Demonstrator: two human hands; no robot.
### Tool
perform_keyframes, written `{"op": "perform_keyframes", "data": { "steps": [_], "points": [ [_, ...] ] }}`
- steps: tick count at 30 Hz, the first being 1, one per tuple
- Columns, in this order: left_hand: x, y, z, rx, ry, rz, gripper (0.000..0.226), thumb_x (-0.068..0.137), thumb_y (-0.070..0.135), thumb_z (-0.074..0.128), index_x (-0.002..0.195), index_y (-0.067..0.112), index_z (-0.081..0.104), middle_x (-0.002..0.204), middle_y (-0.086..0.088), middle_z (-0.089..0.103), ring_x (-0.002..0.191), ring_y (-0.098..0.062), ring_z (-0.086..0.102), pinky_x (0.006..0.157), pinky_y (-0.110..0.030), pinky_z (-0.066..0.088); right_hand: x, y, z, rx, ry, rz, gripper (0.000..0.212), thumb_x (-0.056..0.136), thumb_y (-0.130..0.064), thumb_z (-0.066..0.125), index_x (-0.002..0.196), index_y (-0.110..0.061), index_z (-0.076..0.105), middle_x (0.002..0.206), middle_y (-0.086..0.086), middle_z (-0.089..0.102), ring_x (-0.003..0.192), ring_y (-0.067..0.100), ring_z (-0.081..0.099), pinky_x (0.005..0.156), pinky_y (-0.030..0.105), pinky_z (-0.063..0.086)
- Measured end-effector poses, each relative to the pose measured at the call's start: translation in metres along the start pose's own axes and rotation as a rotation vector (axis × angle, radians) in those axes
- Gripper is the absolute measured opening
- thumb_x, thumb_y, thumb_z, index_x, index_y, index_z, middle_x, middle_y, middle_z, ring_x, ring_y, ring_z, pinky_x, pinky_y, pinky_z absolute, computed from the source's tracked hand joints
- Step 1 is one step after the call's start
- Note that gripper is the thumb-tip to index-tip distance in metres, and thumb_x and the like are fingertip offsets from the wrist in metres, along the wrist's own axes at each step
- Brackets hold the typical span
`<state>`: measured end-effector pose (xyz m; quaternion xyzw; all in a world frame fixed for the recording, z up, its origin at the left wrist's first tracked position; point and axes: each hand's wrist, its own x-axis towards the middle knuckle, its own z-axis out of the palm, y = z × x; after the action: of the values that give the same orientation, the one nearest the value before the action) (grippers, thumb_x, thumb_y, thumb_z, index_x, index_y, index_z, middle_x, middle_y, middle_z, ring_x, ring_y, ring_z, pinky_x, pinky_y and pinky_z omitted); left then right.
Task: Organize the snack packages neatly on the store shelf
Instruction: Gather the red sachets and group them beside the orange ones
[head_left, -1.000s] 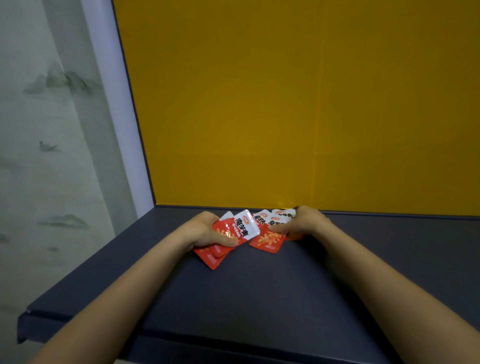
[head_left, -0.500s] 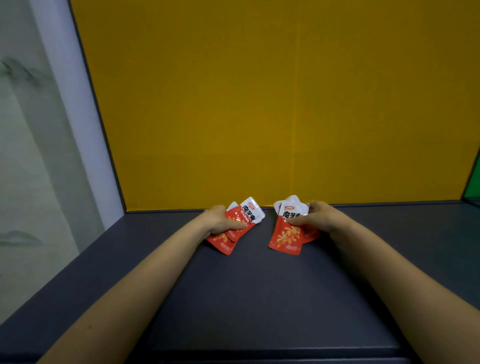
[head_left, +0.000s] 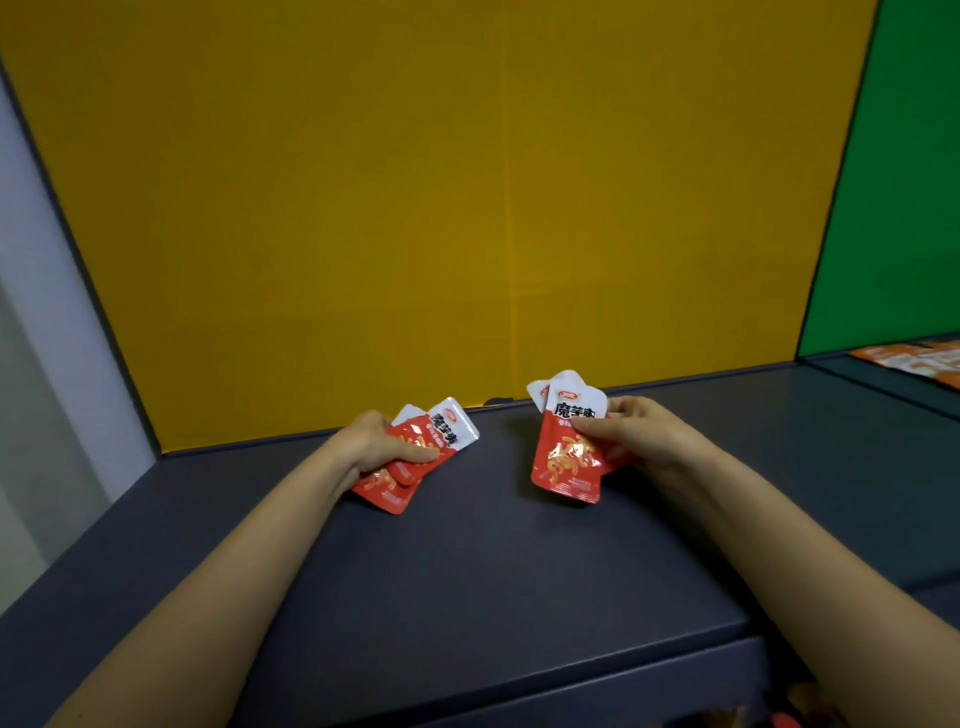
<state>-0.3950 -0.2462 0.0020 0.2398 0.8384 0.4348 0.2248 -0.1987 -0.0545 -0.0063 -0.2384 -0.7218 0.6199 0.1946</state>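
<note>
My left hand (head_left: 376, 447) covers the middle of the left packs (head_left: 447, 428). They lie one over another, so I cannot count them. My fingers are tucked behind them, out of sight. My right hand (head_left: 644, 431) hides one side of the right packs (head_left: 566, 462). Only a white corner of the back one peeks out. The small print at the bottom of the packs is too tiny to read. At the right edge of the frame, some orange packs (head_left: 924, 361) are cut off and fuzzy. At the bottom right, a red and orange blur (head_left: 784, 719) is cut off too. A small dark thing (head_left: 497, 401) at the foot of the yellow wall (head_left: 415, 208) is too small to tell.
</note>
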Motion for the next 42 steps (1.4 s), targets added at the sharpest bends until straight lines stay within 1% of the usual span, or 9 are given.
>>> {"op": "perform_keyframes", "data": {
  "steps": [2,4,8,13,18,26,34,38,42],
  "points": [
    [-0.001,0.0,0.004,-0.106,-0.004,0.02,0.03,0.077,0.016,0.076,0.1,0.004,0.06,0.066,-0.003,0.069,0.056,-0.015,0.064,0.055,-0.026,0.048,-0.012,0.001,-0.01,0.055,0.012,-0.003,0.004,0.088,-0.009,0.062,0.086,-0.009,0.059,0.063,0.0,0.069,0.05,0.009,0.065,0.05,0.023,0.053],
    [-0.006,0.004,0.012,-0.255,-0.035,0.057,0.02,0.081,0.015,0.071,0.096,0.007,0.061,0.057,0.0,0.07,0.05,-0.013,0.066,0.055,-0.027,0.052,-0.027,0.002,-0.022,0.094,0.036,-0.002,0.003,0.088,-0.01,0.061,0.09,-0.01,0.059,0.065,0.0,0.069,0.05,0.008,0.065,0.049,0.023,0.053],
    [-0.03,0.033,0.05,-0.427,-0.162,0.134,0.015,0.085,0.015,0.065,0.099,0.012,0.06,0.068,-0.005,0.074,0.058,-0.018,0.072,0.051,-0.027,0.057,-0.058,0.001,-0.059,0.072,0.108,-0.012,0.013,0.09,-0.013,0.059,0.102,-0.01,0.06,0.08,0.005,0.068,0.061,0.012,0.064,0.051,0.022,0.051],
    [-0.07,0.09,0.146,-0.553,-0.286,0.215,0.011,0.088,0.01,0.062,0.099,0.01,0.062,0.081,-0.007,0.073,0.057,-0.017,0.071,0.05,-0.026,0.057,-0.097,0.004,-0.126,0.067,0.191,-0.007,0.018,0.092,-0.016,0.058,0.106,-0.006,0.061,0.079,0.005,0.069,0.06,0.01,0.065,0.052,0.02,0.049],
    [-0.11,0.146,0.262,-0.613,-0.374,0.21,0.02,0.089,0.014,0.062,0.107,0.008,0.059,0.088,-0.011,0.071,0.058,-0.015,0.071,0.054,-0.027,0.058,-0.146,0.015,-0.216,0.069,0.232,0.011,0.006,0.094,-0.013,0.053,0.094,-0.011,0.058,0.077,0.003,0.066,0.054,0.006,0.063,0.048,0.016,0.051],
    [-0.165,0.221,0.435,-0.686,-0.445,0.194,0.015,0.086,0.021,0.065,0.099,0.013,0.064,0.082,-0.006,0.072,0.058,-0.012,0.069,0.057,-0.028,0.057,-0.22,0.049,-0.363,0.059,0.31,0.03,0.02,0.095,-0.013,0.052,0.112,-0.005,0.057,0.088,0.007,0.069,0.066,0.015,0.065,0.054,0.023,0.052],
    [-0.181,0.292,0.537,-0.745,-0.496,0.107,0.044,0.079,0.016,0.074,0.117,0.005,0.056,0.082,-0.01,0.069,0.051,-0.015,0.068,0.046,-0.028,0.056,-0.236,0.062,-0.469,0.098,0.372,0.057,0.019,0.093,-0.013,0.056,0.11,-0.005,0.059,0.087,0.006,0.069,0.067,0.014,0.065,0.059,0.024,0.054],
    [-0.169,0.326,0.574,-0.724,-0.437,0.116,0.044,0.078,0.016,0.075,0.11,0.009,0.046,0.084,-0.011,0.067,0.063,-0.019,0.066,0.049,-0.029,0.056,-0.226,0.066,-0.517,0.071,0.407,0.06,0.017,0.093,-0.014,0.056,0.109,-0.009,0.058,0.087,0.004,0.068,0.067,0.014,0.064,0.054,0.021,0.055],
    [-0.142,0.358,0.609,-0.72,-0.406,0.188,0.024,0.08,0.009,0.072,0.098,0.011,0.056,0.073,-0.008,0.069,0.046,-0.014,0.066,0.044,-0.03,0.056,-0.206,0.077,-0.574,0.034,0.449,0.018,0.023,0.094,-0.012,0.054,0.116,-0.007,0.058,0.087,0.002,0.066,0.069,0.011,0.061,0.053,0.018,0.051]
  ]
}}
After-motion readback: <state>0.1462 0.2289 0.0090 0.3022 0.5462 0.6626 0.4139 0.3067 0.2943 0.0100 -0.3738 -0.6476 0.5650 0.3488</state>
